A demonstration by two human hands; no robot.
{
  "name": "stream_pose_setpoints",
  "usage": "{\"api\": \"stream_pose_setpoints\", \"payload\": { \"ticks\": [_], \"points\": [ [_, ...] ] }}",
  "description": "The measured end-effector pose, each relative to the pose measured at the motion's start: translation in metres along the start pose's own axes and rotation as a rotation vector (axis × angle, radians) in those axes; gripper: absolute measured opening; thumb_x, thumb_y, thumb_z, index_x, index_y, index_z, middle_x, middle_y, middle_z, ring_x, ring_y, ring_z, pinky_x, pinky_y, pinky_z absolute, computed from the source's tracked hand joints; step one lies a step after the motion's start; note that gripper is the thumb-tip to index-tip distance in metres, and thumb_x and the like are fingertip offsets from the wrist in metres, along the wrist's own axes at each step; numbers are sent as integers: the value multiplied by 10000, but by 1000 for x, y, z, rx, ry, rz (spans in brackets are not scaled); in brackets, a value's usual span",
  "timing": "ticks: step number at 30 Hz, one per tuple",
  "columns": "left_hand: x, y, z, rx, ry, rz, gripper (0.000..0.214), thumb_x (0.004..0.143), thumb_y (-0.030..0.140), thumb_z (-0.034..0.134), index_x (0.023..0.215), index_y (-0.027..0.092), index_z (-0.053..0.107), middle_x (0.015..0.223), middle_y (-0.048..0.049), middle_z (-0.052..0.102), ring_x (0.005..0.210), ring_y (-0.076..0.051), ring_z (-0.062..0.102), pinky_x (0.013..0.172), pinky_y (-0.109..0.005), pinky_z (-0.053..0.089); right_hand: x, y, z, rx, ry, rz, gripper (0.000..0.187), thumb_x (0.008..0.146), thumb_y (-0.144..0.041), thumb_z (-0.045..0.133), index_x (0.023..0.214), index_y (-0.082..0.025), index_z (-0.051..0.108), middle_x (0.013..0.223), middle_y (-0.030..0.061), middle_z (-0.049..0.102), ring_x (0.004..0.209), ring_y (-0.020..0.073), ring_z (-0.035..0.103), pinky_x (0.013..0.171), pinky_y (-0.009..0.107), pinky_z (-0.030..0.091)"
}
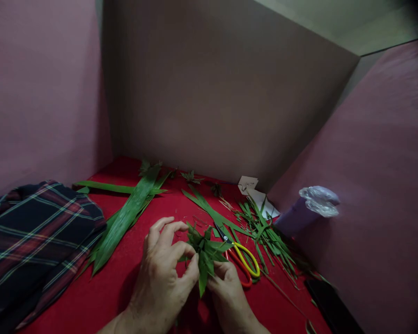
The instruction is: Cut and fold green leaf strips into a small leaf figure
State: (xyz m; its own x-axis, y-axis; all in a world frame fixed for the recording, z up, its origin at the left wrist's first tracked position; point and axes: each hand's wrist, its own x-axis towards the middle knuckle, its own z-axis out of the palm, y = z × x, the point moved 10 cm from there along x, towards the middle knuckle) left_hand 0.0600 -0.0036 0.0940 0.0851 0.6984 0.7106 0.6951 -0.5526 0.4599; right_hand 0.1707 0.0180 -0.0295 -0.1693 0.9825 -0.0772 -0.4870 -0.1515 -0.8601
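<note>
Near the front of the red cloth, a flower shape made of pointed green leaf pieces (206,260) is held between both hands. My left hand (165,262) pinches its left side with thumb and index finger, the other fingers raised and curled. My right hand (228,290) grips the lower right of the leaf flower from below; its fingertips are partly hidden under the leaves. Just right of the flower lie scissors (243,260) with one yellow and one red handle, dark blades pointing away to the upper left.
Long green leaves (128,218) cross at the left beside a plaid cloth (38,250). Cut leaf strips (270,232) pile up at the right, near white papers (261,199) and a purple plastic-topped container (301,213). A dark flat object (330,306) lies front right. Walls enclose the red surface (121,162).
</note>
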Motion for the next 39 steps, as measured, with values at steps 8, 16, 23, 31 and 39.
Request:
{"api": "stream_pose_setpoints", "payload": {
  "ticks": [8,16,23,31,39],
  "points": [
    [1,-2,1,-25,1,-11,171,673,49,553,597,202,546,1005,-65,535,1091,-277,395,875,-488,396,-1,0,-2,-6,51,12,264,533,-245,796,751,-145,687,556,-7,592,452,80,448,443,181,364],
    [1,-6,3,-36,-26,-46,152,685,90,556,587,207,559,989,-57,552,1075,-270,395,885,-487,379,-3,-1,2,4,28,10,175,598,-275,761,670,-140,678,505,-27,543,425,52,404,416,153,329],
    [0,-3,4,-35,-13,-20,163,674,65,550,590,203,566,986,-61,555,1062,-269,412,859,-478,403,-3,-3,6,-17,27,15,238,546,-272,787,716,-141,685,481,-37,518,380,40,335,373,154,278],
    [0,-2,1,-35,4,-24,158,675,68,559,591,202,554,998,-62,547,1077,-274,407,864,-476,403,-1,-1,5,53,28,31,311,503,-170,786,799,-145,693,629,12,623,456,78,438,429,175,349],
    [-3,0,1,-16,16,-3,153,676,60,562,621,203,561,1011,-69,547,1097,-284,395,867,-486,393,0,6,0,68,37,32,326,524,-176,774,837,-152,684,754,46,679,574,146,573,534,228,428]
  ]
}}
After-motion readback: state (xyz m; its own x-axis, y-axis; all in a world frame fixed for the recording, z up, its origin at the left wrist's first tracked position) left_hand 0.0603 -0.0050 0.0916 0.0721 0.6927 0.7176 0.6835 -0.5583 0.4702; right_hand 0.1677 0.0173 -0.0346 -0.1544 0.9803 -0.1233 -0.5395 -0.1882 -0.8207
